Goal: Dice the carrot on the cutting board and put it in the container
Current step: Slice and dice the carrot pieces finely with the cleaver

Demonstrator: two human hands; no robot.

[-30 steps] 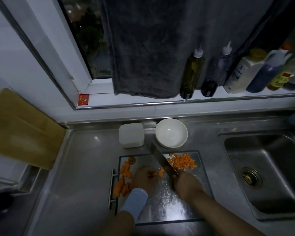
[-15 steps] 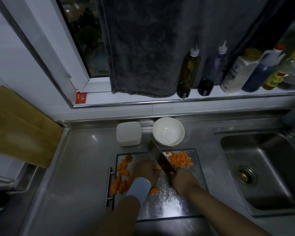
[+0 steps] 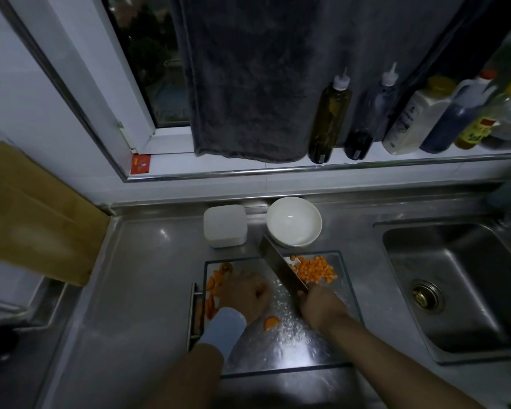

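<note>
1. Grips the knife (image 3: 281,268) in the right hand (image 3: 319,305), wrapped firmly round the handle; holds the broad blade slanting away to the far left, its tip overlapping the near rim of the white bowl (image 3: 294,221) in this view
2. Rests the left hand (image 3: 244,296) knuckles-up on the glass cutting board (image 3: 278,346), just left of the blade, with bent fingers turned down; cannot tell whether anything is pinned beneath them
3. Shows the diced carrot (image 3: 313,268) heaped in the board's far right corner, right of the blade and close to the far and right edges
4. Shows uncut carrot slices (image 3: 211,290) strung along the board's left edge beside its metal handle (image 3: 194,314), and one half slice (image 3: 271,322) lying alone near the left wrist
5. Places the white square container (image 3: 224,225) on the steel counter (image 3: 136,290) just beyond the board's far edge, beside the bowl on its right
6. Offers bare wet board toward the near edge between the two forearms, bare steel left of the board, and a strip of counter between the board's right edge and the sink (image 3: 460,290)
</note>
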